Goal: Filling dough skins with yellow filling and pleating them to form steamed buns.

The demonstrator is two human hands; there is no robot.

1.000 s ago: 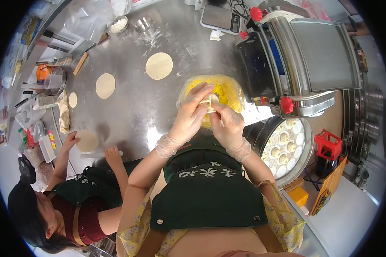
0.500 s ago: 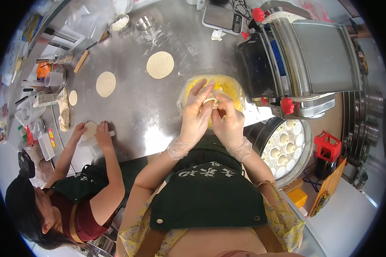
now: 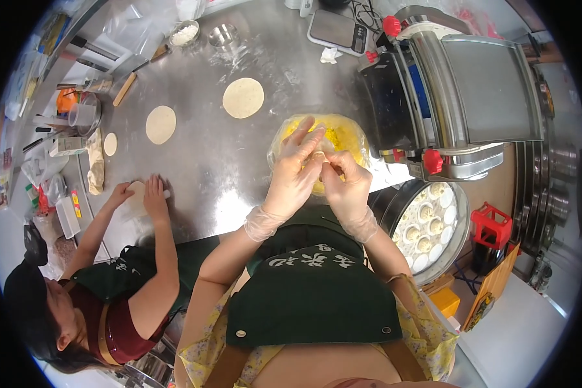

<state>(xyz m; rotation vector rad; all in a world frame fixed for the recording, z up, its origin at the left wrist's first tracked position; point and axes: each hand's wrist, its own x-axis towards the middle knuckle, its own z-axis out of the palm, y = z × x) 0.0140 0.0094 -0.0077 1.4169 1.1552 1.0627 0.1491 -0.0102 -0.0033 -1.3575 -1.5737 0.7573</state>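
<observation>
Both of my hands wear clear plastic gloves and meet above a plastic-lined bowl of yellow filling (image 3: 343,132). Between them is a small filled dough bun (image 3: 318,156), mostly covered by my fingers. My left hand (image 3: 295,161) cups it, fingers curled around its far side. With thumb and forefinger, my right hand (image 3: 344,181) pinches the dough's edge. Right of my hands stands a round steamer (image 3: 462,242), where several pleated buns sit among white paper rounds.
Two flat dough rounds (image 3: 243,98) lie on the steel table (image 3: 200,71). At the left, a co-worker's hands (image 3: 154,197) press on another dough piece with a rolling pin. A dough sheeter (image 3: 433,97) fills the right side; a kitchen scale (image 3: 338,31) stands behind.
My right fingers have shifted slightly and the bun's opening looks smaller, more covered by my fingers. The co-worker's hands have moved a little over their dough.
</observation>
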